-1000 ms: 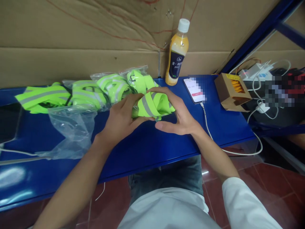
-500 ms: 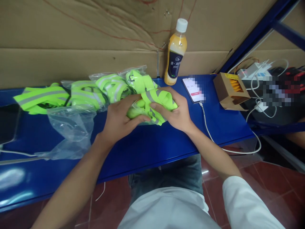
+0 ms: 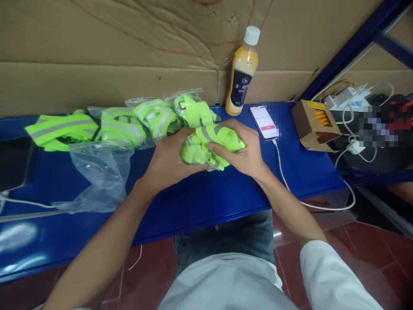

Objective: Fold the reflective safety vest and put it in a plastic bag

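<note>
Both my hands grip one bunched neon-yellow reflective vest (image 3: 209,144) just above the blue table (image 3: 200,202). My left hand (image 3: 169,161) wraps its left side, thumb pressed along the bottom. From the right, my right hand (image 3: 241,150) closes over the bundle, fingers curled across the grey stripes. Right behind the bundle lie more folded vests in clear bags (image 3: 155,116).
An empty clear plastic bag (image 3: 97,172) lies to the left, an unbagged vest (image 3: 58,131) beyond it. A juice bottle (image 3: 241,73) stands at the cardboard wall. A phone (image 3: 264,122) on a white cable and a small brown box (image 3: 312,125) sit to the right.
My right hand, which was open around the vest, has closed over it. Both hands have squeezed the bundle tighter and smaller.
</note>
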